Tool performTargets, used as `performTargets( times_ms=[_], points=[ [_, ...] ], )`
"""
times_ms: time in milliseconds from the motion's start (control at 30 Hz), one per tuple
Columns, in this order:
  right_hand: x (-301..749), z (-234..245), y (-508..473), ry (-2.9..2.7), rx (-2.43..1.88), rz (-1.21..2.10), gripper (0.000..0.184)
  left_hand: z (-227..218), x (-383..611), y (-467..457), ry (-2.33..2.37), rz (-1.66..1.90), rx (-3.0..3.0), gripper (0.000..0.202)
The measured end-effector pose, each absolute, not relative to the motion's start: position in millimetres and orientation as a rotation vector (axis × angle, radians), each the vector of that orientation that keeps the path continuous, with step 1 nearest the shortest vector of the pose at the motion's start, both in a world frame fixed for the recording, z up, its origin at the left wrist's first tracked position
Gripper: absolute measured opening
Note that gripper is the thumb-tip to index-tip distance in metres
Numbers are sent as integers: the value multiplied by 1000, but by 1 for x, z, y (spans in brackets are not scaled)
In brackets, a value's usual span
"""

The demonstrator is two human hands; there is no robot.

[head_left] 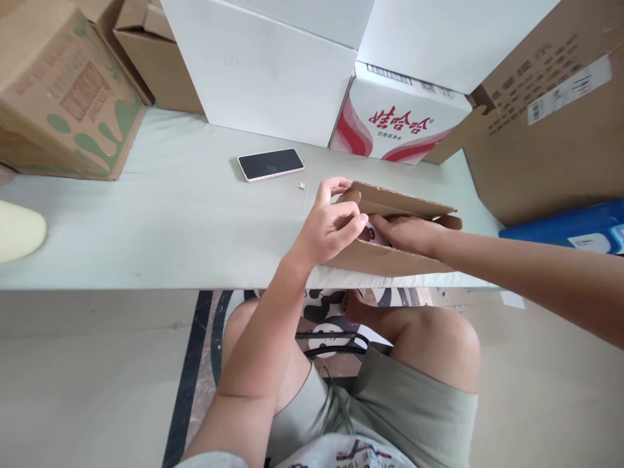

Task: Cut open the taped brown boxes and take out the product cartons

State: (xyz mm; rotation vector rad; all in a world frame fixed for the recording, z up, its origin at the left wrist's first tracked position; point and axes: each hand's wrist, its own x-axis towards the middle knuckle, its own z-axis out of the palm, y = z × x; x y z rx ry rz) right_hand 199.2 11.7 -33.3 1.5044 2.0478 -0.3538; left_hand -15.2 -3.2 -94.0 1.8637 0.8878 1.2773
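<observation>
A small brown cardboard box (404, 260) lies at the near edge of the pale table (160, 214), its flaps partly open. My left hand (334, 224) grips the box's left end, fingers curled over a flap. My right hand (404, 233) reaches inside the box from the right, its fingers lying on a white item (371, 233) with dark markings; most of that item is hidden. I cannot tell whether the right hand grasps it.
A black phone (270, 164) lies face up on the table, with a tiny white scrap (301, 186) beside it. Large white boxes (263, 65), a red-and-white carton (394, 123) and brown cartons (63, 91) ring the table. A blue object (575, 224) sits at right.
</observation>
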Motion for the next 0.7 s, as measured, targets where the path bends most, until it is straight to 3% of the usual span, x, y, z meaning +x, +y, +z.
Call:
performTargets(
  times_ms=[233,467,700],
  points=[
    [180,8,1,1968,1591,-353,79,-98,-18,-4,868,1340,1890,34],
    [173,61,-23,2080,1811,-84,79,-94,-20,-1,852,1517,1887,43],
    [188,89,-53,1843,1702,181,72,-90,-11,-5,819,1567,1929,60]
  ],
)
